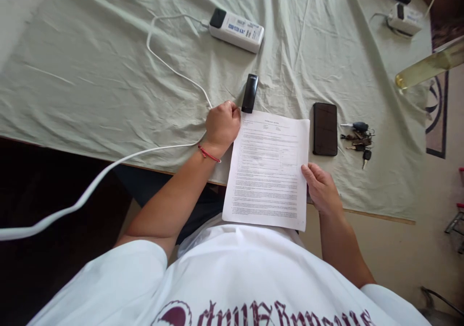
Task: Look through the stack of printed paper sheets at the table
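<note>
Left hand (222, 125) sits curled in a loose fist at the paper's ten o'clock corner, knuckles touching the sheet's edge; whether it pinches anything, I cannot tell. Right hand (321, 186) holds the printed paper (268, 169) at its four o'clock edge, thumb on top. The sheet overhangs the table's near edge. A black stapler (250, 93) lies at twelve o'clock, a dark phone (325, 128) and keys (358, 140) at two o'clock, on the green cloth (90, 74).

Left hand (222, 125) curled into a loose fist, right hand (322, 188) lying flat, fingers together.
</note>
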{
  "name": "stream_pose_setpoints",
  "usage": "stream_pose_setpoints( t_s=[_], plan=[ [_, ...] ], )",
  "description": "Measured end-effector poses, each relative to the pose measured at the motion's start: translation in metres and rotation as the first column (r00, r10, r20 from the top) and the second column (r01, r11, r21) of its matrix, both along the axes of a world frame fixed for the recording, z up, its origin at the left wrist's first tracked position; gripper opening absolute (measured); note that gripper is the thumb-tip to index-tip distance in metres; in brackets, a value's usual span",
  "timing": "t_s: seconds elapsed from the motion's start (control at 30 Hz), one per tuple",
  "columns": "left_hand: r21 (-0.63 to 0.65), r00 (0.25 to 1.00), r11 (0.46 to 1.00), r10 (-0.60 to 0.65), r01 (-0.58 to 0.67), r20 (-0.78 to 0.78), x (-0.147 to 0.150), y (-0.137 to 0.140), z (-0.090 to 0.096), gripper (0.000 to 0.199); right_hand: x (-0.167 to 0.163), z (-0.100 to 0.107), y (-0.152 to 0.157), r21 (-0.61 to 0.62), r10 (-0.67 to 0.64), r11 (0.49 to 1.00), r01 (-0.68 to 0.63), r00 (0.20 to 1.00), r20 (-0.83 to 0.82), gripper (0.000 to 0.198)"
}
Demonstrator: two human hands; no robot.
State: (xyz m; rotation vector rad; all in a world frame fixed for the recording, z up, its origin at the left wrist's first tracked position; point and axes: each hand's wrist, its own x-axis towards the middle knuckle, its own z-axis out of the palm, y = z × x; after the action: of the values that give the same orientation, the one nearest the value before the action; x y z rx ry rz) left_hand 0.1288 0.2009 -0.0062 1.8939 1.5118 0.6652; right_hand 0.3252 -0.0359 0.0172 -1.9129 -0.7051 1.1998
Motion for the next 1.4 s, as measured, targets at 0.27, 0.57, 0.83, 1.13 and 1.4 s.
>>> stream_pose_setpoints(
  t_s=[0.27, 0.57, 0.83, 1.13, 1.4],
  plan=[
    [0.061, 1.000, 0.998, 0.006, -0.006, -0.007, 0.000, -0.012, -0.008, 0.018, -0.001, -0.005, 0.008, 0.023, -0.015, 1.000, 0.006, 0.910, 0.414, 0.037],
    [0.291, 0.960, 0.923, -0.277, 0.251, 0.050, -0.002, -0.014, -0.001, 0.041, -0.002, -0.007, 0.006, 0.022, 0.004, 1.000, -0.017, 0.880, 0.476, 0.036],
    [0.276, 0.945, 0.904, -0.318, 0.327, -0.078, -0.001, -0.023, -0.003, 0.057, 0.001, -0.006, 0.005, 0.012, 0.032, 0.999, -0.043, 0.878, 0.478, 0.037],
    [0.278, 0.903, 0.874, -0.321, 0.399, -0.286, -0.004, -0.028, -0.004, 0.069, 0.008, -0.003, 0.012, -0.032, 0.100, 0.995, -0.097, 0.861, 0.498, 0.038],
    [0.277, 0.910, 0.896, -0.248, 0.346, -0.334, 0.002, -0.034, 0.008, 0.061, 0.016, -0.017, 0.015, 0.028, 0.097, 0.990, -0.138, 0.817, 0.569, 0.037]
  ],
)
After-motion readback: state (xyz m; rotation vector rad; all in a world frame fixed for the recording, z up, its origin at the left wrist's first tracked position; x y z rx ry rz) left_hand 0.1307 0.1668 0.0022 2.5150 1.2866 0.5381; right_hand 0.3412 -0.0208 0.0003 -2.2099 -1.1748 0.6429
